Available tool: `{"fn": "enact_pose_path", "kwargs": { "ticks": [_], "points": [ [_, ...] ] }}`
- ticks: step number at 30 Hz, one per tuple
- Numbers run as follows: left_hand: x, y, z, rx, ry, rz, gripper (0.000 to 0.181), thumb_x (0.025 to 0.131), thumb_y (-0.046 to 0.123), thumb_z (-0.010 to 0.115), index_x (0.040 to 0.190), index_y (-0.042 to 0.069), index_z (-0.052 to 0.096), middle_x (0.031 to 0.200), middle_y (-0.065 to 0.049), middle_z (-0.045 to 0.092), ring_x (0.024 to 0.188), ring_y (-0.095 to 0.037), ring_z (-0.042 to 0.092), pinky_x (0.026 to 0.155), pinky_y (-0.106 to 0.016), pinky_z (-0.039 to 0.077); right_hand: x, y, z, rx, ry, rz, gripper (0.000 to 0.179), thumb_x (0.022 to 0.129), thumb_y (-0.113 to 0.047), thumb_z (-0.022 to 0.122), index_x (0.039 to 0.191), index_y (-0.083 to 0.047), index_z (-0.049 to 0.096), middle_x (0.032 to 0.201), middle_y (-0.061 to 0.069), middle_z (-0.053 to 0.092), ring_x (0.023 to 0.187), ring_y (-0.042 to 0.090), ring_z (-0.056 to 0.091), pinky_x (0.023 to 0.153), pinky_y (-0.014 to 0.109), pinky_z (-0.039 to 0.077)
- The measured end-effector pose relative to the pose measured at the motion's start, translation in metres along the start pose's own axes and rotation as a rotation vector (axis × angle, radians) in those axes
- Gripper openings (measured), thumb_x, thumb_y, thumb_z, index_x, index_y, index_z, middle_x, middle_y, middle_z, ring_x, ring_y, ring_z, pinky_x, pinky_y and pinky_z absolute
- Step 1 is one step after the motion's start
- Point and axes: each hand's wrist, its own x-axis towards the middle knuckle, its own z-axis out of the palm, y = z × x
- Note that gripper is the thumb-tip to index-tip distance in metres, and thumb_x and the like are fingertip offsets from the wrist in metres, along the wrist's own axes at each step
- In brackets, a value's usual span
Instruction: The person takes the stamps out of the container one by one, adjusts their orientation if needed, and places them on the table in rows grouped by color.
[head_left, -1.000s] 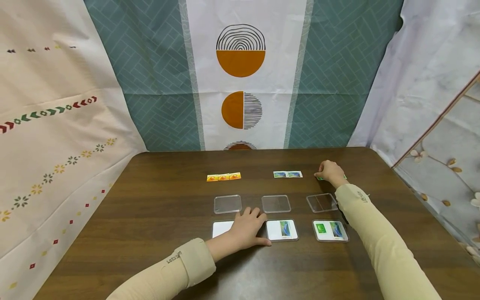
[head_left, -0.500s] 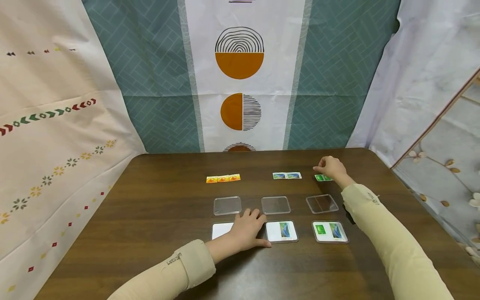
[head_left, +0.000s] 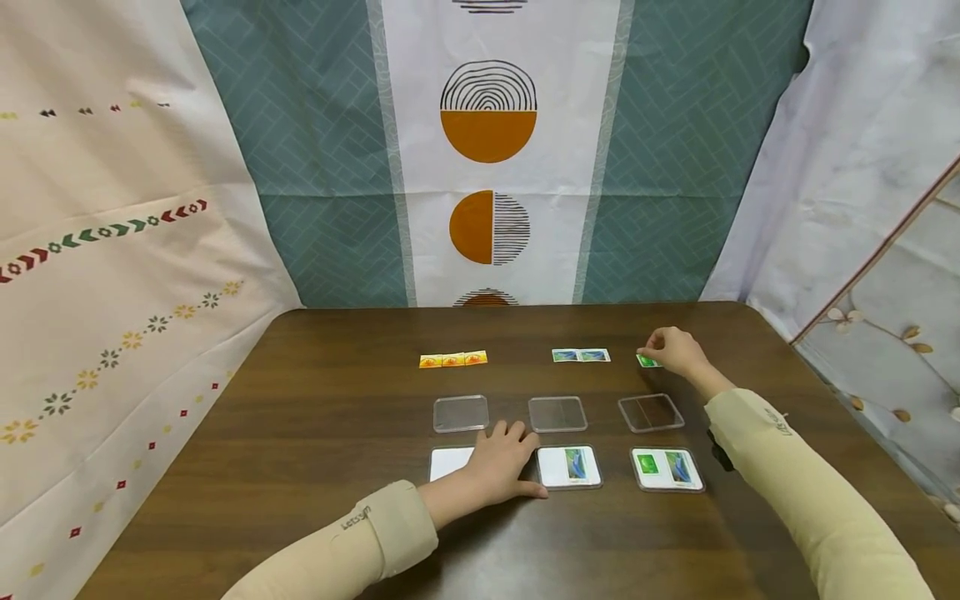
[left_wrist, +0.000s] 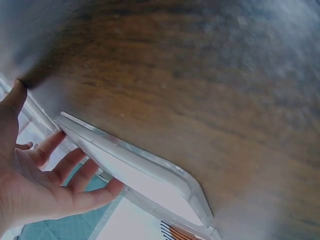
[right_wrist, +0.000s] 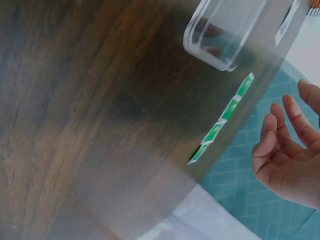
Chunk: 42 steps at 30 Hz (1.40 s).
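Observation:
My left hand (head_left: pixel 497 467) lies with spread fingers over the left white-backed plastic case (head_left: pixel 447 461), covering its right part. In the left wrist view, the fingertips touch the edge of that case (left_wrist: pixel 135 172). My right hand (head_left: pixel 677 350) hovers at the row of green stamps (head_left: pixel 647 361) near the far right, hiding most of them. The right wrist view shows the green stamps (right_wrist: pixel 214 132) flat on the table, with the loosely bent fingers apart from them and holding nothing visible.
The middle case (head_left: pixel 552 467) bears one blue landscape stamp; the right case (head_left: pixel 662 460) bears a green and a blue one. Behind them lie three clear lids (head_left: pixel 557 414). Orange stamps (head_left: pixel 453 359) and two blue stamps (head_left: pixel 581 355) lie farther back on the table (head_left: pixel 337 400).
My right hand rises off the green stamps, baring some of them, then comes back down toward their left end. The left hand stays put. The head view shifts slightly.

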Motion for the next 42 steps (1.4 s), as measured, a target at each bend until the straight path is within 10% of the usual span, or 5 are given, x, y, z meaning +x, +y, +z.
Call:
{"fn": "enact_pose_path", "kwargs": {
  "ticks": [42],
  "points": [
    [0.000,-0.002,0.005,-0.041,0.030,0.000,0.066,0.072,0.062,0.067,0.120,0.018,0.056,0.113,-0.004,0.055,0.100,-0.022,0.051,0.078,-0.050,0.047,-0.080,-0.074,0.021,0.134,-0.259,-0.438,0.009,0.082,-0.010,0.070,0.085,-0.007,0.062,0.070,-0.004,0.056,0.058,0.005,0.043,0.055,0.019,0.039]
  ]
}}
